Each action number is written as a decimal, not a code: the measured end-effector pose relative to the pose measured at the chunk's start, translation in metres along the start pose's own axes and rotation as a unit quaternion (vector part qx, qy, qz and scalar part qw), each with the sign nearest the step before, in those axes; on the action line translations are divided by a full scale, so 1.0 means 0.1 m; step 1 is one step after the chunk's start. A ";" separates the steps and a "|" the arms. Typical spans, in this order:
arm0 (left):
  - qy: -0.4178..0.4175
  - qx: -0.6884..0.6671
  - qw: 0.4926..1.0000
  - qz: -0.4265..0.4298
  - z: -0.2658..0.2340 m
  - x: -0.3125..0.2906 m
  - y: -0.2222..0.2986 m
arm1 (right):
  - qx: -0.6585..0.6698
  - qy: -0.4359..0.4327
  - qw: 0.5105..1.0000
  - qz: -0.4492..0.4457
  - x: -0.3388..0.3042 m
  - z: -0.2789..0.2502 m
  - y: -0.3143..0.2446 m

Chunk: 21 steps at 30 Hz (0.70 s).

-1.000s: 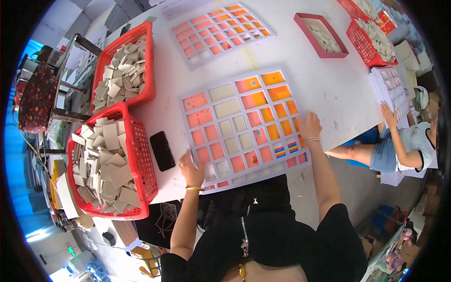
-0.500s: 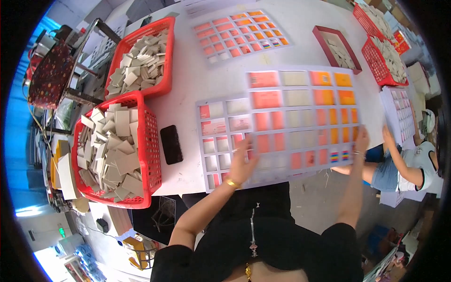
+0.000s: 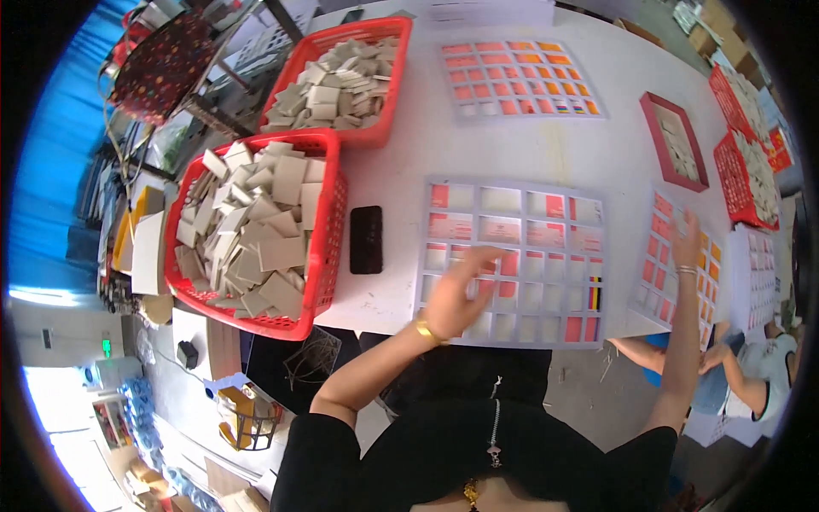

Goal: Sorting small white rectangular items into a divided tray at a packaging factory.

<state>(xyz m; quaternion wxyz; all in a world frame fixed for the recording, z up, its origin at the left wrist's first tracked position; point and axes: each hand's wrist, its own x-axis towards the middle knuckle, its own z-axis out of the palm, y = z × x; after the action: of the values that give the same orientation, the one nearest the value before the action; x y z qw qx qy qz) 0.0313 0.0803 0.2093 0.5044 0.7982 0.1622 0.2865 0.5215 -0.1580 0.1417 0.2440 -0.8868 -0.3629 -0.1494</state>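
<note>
A: 2 hands working at the front edge of the white worktop. Left hand is lying flat, fingers spread, on the grid sheet with red and pale squares.

B: Right hand?

A: Right hand is resting on a 2nd sheet near the right edge, fingers loosely spread; can't tell if it is pinching anything.

B: What else?

A: Black phone is lying just left of the grid sheet. 2 red baskets of beige tiles: near basket at the left front corner, far basket behind it. 3rd sheet is sitting toward the back edge.
</note>
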 end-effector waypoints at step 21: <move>0.164 0.450 0.813 -0.332 -2.46 -1.54 -0.14 | 0.135 -0.274 0.818 -0.487 -1.42 0.99 -6.82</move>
<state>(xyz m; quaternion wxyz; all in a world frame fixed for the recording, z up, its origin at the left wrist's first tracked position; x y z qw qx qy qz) -0.2414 0.1778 0.2322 0.1191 0.7751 0.6083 0.1228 -0.0567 0.2358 0.2168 0.1476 -0.5569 -0.8158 0.0505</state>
